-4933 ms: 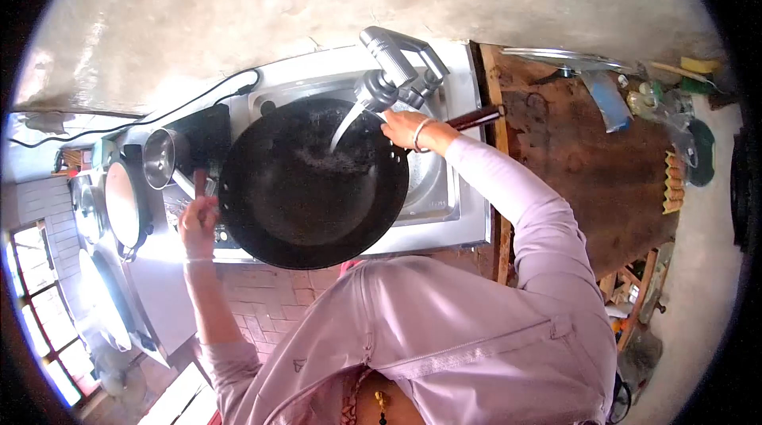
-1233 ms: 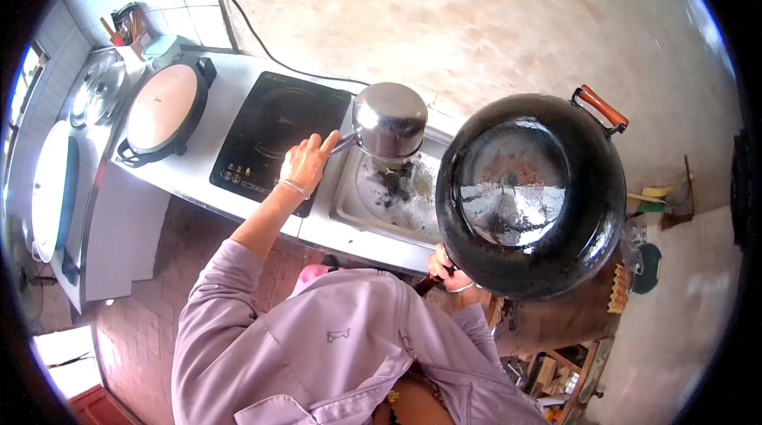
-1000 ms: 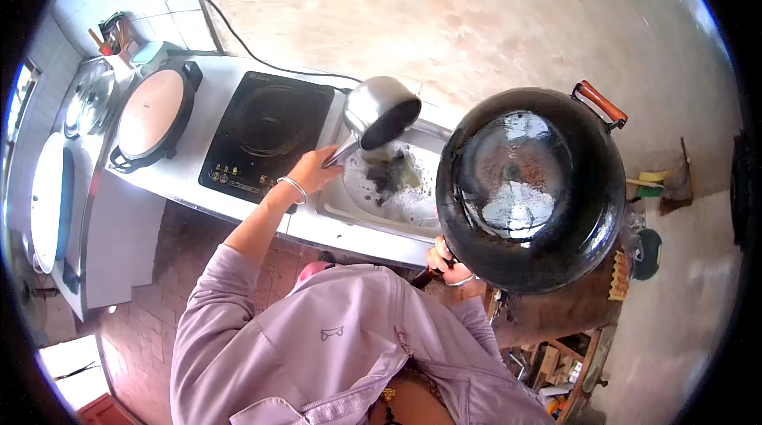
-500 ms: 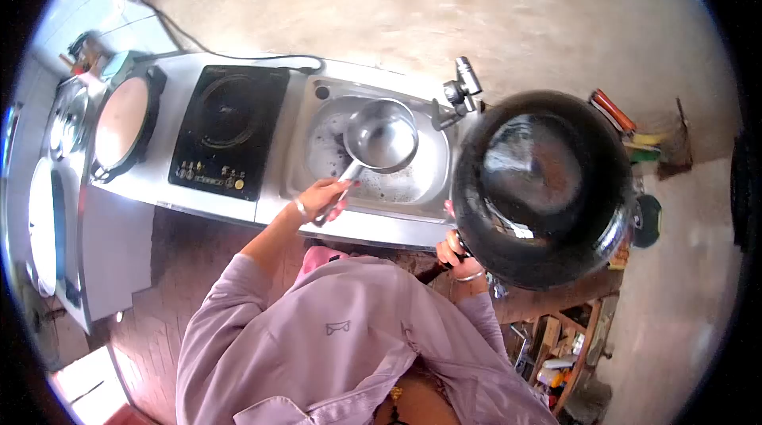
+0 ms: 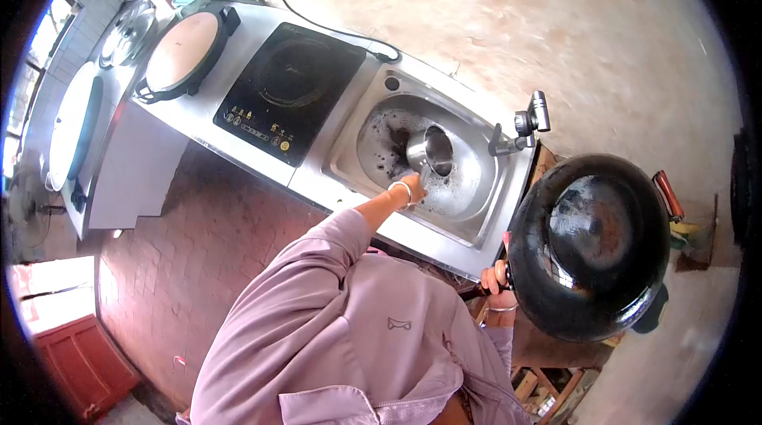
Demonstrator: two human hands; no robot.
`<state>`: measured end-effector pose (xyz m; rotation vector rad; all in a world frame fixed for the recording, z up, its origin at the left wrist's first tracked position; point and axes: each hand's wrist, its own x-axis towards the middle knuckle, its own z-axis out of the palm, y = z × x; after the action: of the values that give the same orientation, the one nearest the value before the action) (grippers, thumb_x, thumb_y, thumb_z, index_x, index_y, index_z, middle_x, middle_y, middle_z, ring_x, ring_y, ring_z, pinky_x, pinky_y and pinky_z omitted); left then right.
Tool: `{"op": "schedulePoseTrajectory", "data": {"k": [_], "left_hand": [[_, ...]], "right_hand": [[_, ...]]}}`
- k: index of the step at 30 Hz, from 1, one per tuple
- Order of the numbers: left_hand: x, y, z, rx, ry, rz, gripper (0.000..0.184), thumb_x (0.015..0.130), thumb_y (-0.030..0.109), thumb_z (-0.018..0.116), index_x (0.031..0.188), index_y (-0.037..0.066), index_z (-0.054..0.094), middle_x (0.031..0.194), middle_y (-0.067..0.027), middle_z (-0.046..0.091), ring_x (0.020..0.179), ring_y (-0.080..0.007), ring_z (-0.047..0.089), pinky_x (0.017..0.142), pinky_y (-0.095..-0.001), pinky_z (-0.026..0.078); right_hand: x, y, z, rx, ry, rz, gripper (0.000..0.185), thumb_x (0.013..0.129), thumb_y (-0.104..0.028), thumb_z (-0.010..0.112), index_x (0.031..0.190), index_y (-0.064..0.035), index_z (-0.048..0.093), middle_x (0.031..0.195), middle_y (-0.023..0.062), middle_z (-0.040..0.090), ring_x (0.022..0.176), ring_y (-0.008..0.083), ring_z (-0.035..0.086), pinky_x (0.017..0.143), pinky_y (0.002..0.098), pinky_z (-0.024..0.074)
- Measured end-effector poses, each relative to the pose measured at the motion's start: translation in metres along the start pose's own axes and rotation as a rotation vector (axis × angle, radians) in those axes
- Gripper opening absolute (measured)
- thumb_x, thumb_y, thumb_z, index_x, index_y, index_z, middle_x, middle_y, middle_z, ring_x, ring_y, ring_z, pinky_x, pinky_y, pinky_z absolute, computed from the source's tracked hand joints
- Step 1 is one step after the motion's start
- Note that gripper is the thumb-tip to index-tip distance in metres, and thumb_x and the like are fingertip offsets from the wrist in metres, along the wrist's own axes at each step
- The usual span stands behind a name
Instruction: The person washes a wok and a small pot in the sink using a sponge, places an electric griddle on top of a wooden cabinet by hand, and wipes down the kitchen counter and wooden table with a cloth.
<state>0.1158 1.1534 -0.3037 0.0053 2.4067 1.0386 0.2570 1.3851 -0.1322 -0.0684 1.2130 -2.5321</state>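
Brick-toned floor [image 5: 151, 274], pale wall [image 5: 476, 12], and between them a counter [image 5: 190, 111] running slantwise. Sink [image 5: 468, 187], one: metal, dark specks scattered over its bowl; tap [image 5: 524, 130] at its right end. Pot [image 5: 432, 151], one: metal, within the sink's bowl, tilted. Left hand [image 5: 409, 189]: closed, holding the pot; bracelet [image 5: 407, 195] at the wrist. Wok [image 5: 591, 246], one: black, glossy, held up beside the sink's right end; red-brown grip [image 5: 668, 195] on its far side. Right hand [image 5: 497, 277]: fingers curled round the wok's near handle. Hob [image 5: 290, 92], one: black, flat, left of the sink. Pan [image 5: 182, 52], one: pale round top, left of the hob.
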Motion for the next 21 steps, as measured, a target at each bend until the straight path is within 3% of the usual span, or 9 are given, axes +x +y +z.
{"op": "schedulePoseTrajectory", "data": {"k": [2,3,5,7,10,13,16,20,21], "left_hand": [[-0.011,0.011,0.000,-0.207,-0.225,-0.168,0.041,0.077,0.027,0.058,0.108,0.003,0.048,0.092,-0.0189,0.058,0.075,-0.0288,0.061,0.059,-0.0376,0.050],[-0.023,0.017,0.004,-0.014,-0.064,-0.054,0.043,0.076,0.027,0.059,0.109,0.003,0.049,0.098,-0.0189,0.055,0.086,-0.0287,0.057,0.071,-0.0384,0.046],[-0.036,0.025,-0.001,0.207,0.010,0.153,0.049,0.074,0.030,0.059,0.114,0.004,0.048,0.107,-0.0179,0.051,0.099,-0.0294,0.051,0.084,-0.0381,0.041],[-0.051,0.035,-0.017,-0.028,0.028,0.222,0.047,0.076,0.028,0.058,0.114,0.004,0.047,0.108,-0.0172,0.050,0.100,-0.0285,0.051,0.084,-0.0374,0.041],[-0.088,0.062,-0.069,-0.601,0.094,0.429,0.044,0.081,0.025,0.054,0.117,0.003,0.044,0.112,-0.0139,0.049,0.103,-0.0247,0.049,0.085,-0.0328,0.041],[-0.135,0.098,-0.144,-0.976,0.084,0.692,0.051,0.085,0.031,0.049,0.124,0.003,0.035,0.120,-0.0131,0.044,0.108,-0.0223,0.046,0.088,-0.0319,0.038],[-0.177,0.118,-0.216,-0.934,0.075,0.853,0.068,0.083,0.050,0.042,0.131,0.006,0.024,0.130,-0.0133,0.034,0.116,-0.0249,0.037,0.093,-0.0370,0.033],[-0.199,0.096,-0.269,-1.202,-0.025,0.815,0.070,0.084,0.057,0.030,0.132,0.007,0.022,0.132,-0.0103,0.031,0.119,-0.0210,0.033,0.096,-0.0363,0.030],[-0.206,0.082,-0.277,-1.284,0.053,0.770,0.069,0.085,0.055,0.030,0.131,0.005,0.023,0.131,-0.0101,0.032,0.117,-0.0212,0.035,0.096,-0.0357,0.029]], "right_hand": [[0.003,0.001,-0.001,0.016,0.005,0.013,0.035,0.088,-0.030,0.037,0.058,-0.0138,0.031,0.048,-0.0044,0.025,0.035,0.0097,0.031,0.046,0.0270,0.0308],[0.004,0.002,-0.001,0.042,-0.014,0.006,0.020,0.088,-0.029,0.037,0.089,-0.0086,0.033,0.048,-0.0040,0.027,0.036,0.0100,0.032,0.047,0.0275,0.0323],[0.006,0.007,-0.004,0.078,-0.037,0.006,0.040,0.089,-0.027,0.037,0.121,-0.0035,0.034,0.049,-0.0037,0.029,0.037,0.0102,0.033,0.048,0.0280,0.0338],[0.011,0.008,0.003,0.028,-0.048,0.006,0.025,0.088,-0.030,0.036,0.076,-0.0099,0.046,0.048,-0.0035,0.028,0.036,0.0102,0.032,0.046,0.0269,0.0323],[0.022,0.008,0.024,-0.124,-0.008,0.098,0.035,0.087,-0.033,0.036,0.058,-0.0152,0.027,0.047,-0.0030,0.027,0.036,0.0105,0.031,0.045,0.0263,0.0302],[0.033,0.034,0.003,-0.174,-0.010,0.102,0.041,0.084,-0.039,0.037,0.052,-0.0136,0.031,0.045,0.0022,0.034,0.036,0.0158,0.032,0.045,0.0267,0.0296],[0.057,0.050,0.019,-0.312,0.102,-0.036,0.026,0.083,-0.028,0.043,0.087,-0.0095,0.025,0.082,0.0056,0.032,0.068,0.0196,0.036,0.065,0.0304,0.0316],[0.108,0.051,0.068,-0.513,0.147,-0.207,0.061,0.083,-0.012,0.050,0.133,-0.0040,0.017,0.133,0.0102,0.029,0.112,0.0247,0.041,0.093,0.0354,0.0343],[0.124,0.051,0.078,-0.554,0.128,-0.227,0.061,0.081,-0.008,0.050,0.132,-0.0028,0.017,0.131,0.0128,0.032,0.113,0.0255,0.041,0.092,0.0351,0.0344]]}}
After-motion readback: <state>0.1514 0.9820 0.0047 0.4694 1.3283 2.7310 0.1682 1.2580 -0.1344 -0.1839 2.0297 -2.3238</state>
